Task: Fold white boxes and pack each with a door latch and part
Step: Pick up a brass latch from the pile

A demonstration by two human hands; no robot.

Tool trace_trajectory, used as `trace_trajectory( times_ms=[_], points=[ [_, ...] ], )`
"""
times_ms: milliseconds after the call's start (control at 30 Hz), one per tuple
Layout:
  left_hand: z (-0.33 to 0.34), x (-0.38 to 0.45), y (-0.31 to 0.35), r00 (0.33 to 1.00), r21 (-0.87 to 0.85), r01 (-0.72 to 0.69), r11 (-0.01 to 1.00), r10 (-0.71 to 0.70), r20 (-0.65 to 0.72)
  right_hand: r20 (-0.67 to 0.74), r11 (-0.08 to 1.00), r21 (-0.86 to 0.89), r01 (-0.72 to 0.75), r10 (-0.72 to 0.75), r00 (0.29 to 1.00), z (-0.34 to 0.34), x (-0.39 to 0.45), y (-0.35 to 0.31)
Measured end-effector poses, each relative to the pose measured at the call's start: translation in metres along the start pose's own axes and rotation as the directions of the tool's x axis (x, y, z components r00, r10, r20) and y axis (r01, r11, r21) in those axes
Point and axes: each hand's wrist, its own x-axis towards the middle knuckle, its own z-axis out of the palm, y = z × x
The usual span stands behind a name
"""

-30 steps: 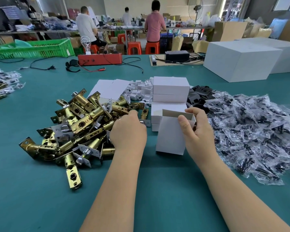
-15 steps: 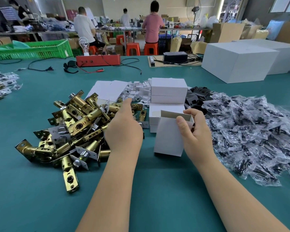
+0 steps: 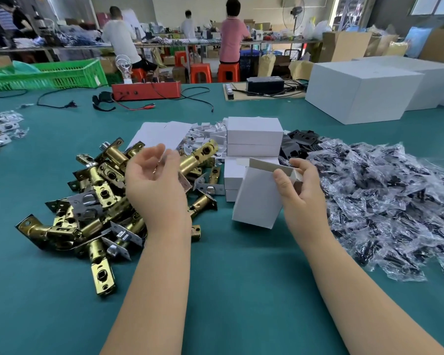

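The left hand (image 3: pixel 155 180) is raised over the heap of brass latches (image 3: pixel 87 201), palm turned up, thumb and fingers pinching the near end of one door latch (image 3: pixel 199 156) that sticks out toward the boxes. The right hand (image 3: pixel 301 187) grips the open white box (image 3: pixel 258 198) near its mouth, thumb on the front panel, fingers behind; the box is tilted, its open top leaning toward the latch and its lower edge close to the green table (image 3: pixel 215 290).

The hold on the latch looks light — a heavy metal piece held only at one end could slip or swing and drop back on the heap. The faceplate may also catch the raised top flap (image 3: pixel 263 163) and crease the thin card, or push the box out of a grip that holds it only at one upper corner.

Counts: one latch in hand, one open box. Just behind it stand closed white boxes (image 3: pixel 254 138) — four seem to show, though the lower ones are partly hidden. The loose latches number well over a dozen, too tangled to count exactly. The bagged parts (image 3: pixel 382 201) at right are beyond counting, as are the small white pieces (image 3: pixel 205 135) behind.
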Motion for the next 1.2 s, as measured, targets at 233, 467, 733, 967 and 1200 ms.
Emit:
trace_trajectory(
  times_ms=[233, 467, 733, 967, 1200],
  points=[
    [0.008, -0.015, 0.002, 0.955, -0.180, 0.168, 0.969, -0.114, 0.275, 0.085, 0.987, -0.117, 0.107, -0.097, 0.992, -0.001, 0.000, -0.006],
    [0.015, -0.023, -0.002, 0.834, -0.308, 0.423, 0.852, -0.233, 0.501, 0.070, 0.974, -0.084, 0.210, -0.204, 0.976, -0.003, -0.007, -0.016],
    [0.020, -0.041, -0.013, 0.796, -0.162, 0.283, 0.945, -0.138, 0.589, -0.051, 0.982, 0.139, 0.127, -0.121, 0.991, -0.010, -0.001, -0.019],
    [0.014, -0.042, -0.015, 0.836, 0.030, -0.110, 0.994, 0.076, 0.543, -0.017, 0.867, 0.495, -0.051, 0.068, 0.998, -0.015, 0.002, -0.026],
    [0.015, -0.037, -0.033, 0.705, 0.444, -0.119, 0.888, -0.239, 0.668, -0.094, 0.702, 0.704, -0.112, 0.248, 0.964, -0.029, 0.008, -0.029]
  ],
)
